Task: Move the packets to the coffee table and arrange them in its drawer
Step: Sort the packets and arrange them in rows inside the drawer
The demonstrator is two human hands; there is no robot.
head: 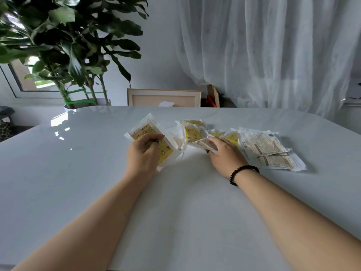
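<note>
Both hands on snack packets at a white table (78,192).
Left hand (143,153) grasps a yellow packet stack (166,151); right hand (224,155) curls round a pale packet (203,143), white-labelled packets (263,147) to its right.

No lettering can be read anywhere. The yellow-patterned packets (192,133) at centre frame show only small star and face-like motifs, and the printed labels on the pale packets (262,145) at centre right are too blurred to make out.
</note>
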